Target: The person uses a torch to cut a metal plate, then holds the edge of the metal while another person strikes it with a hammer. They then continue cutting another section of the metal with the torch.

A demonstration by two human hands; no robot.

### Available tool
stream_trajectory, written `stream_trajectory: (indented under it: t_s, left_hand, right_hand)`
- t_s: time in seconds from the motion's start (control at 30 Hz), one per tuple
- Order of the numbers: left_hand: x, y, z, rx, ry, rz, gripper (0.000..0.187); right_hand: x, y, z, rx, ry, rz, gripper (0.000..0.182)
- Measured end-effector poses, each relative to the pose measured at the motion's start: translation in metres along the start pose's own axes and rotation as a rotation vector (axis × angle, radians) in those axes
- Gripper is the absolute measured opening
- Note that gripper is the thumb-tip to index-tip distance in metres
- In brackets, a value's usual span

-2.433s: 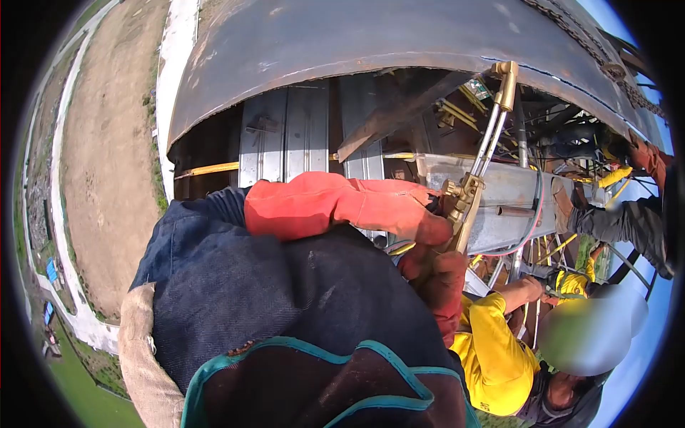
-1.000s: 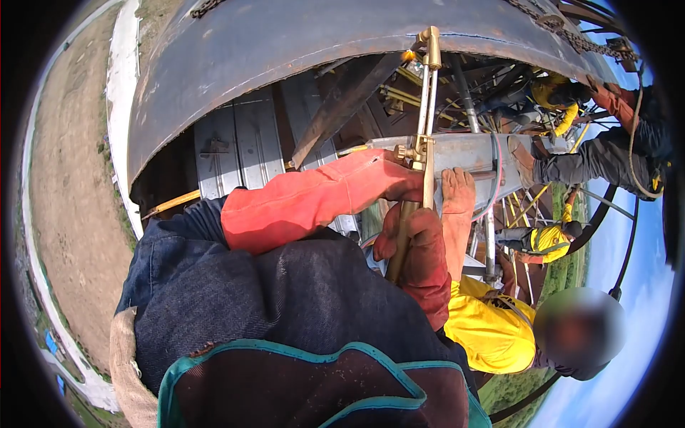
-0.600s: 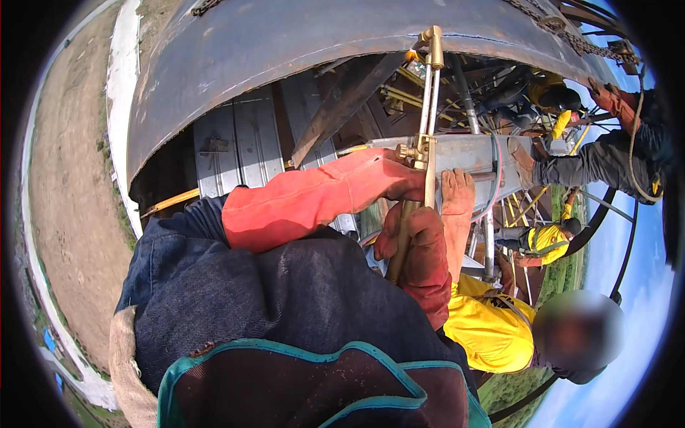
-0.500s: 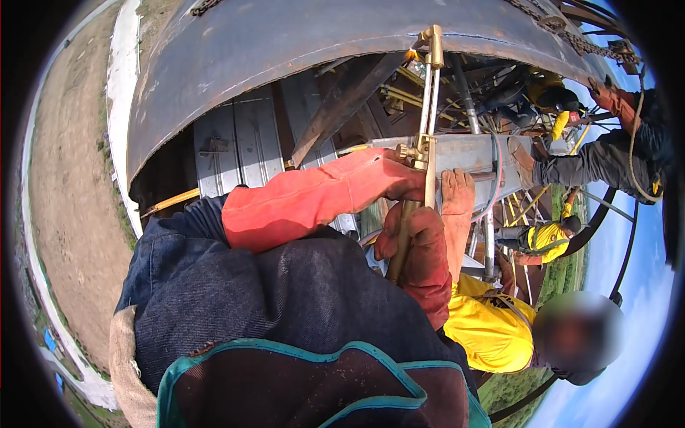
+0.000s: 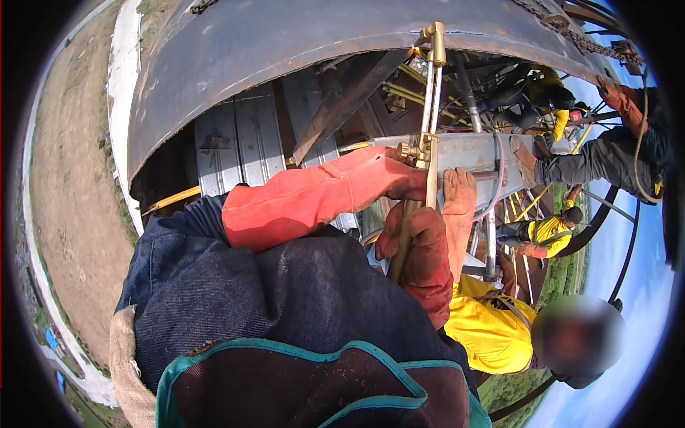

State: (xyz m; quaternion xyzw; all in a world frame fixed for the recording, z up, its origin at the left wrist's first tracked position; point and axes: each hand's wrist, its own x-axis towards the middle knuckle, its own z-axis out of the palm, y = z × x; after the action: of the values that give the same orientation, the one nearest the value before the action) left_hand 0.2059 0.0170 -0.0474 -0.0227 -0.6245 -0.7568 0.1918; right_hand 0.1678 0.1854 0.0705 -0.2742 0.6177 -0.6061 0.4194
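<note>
No lettering is legible (any markings are blurred).

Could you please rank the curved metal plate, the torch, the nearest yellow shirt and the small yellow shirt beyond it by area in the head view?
1. Curved metal plate
2. Nearest yellow shirt
3. Torch, long but thin
4. Small yellow shirt, which looks farther away

Blue sky and bare brown ground (image 5: 68,178), sunlit.

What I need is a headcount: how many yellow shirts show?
3: nearest shirt, lower right; small shirt, mid-right; third shirt, upper right, below the plate. Others may be hidden.
</note>
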Motion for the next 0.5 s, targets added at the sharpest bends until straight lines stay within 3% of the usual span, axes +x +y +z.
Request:
stream_trajectory:
  t_s: [0.33, 0.43, 0.5]
  left_hand:
    - [-0.008, 0.035, 0.002, 0.179, -0.023, -0.084, 0.032]
    - [-0.006, 0.023, -0.003, 0.320, -0.049, 0.044, 0.031]
    - [-0.005, 0.022, 0.000, 0.208, -0.030, -0.024, 0.031]
  right_hand:
    - [0.007, 0.033, -0.028, 0.093, -0.034, 0.113, 0.063]
    - [0.007, 0.028, -0.025, 0.084, -0.048, 0.107, 0.064]
    - [0.008, 0.024, -0.023, 0.069, -0.066, 0.102, 0.065]
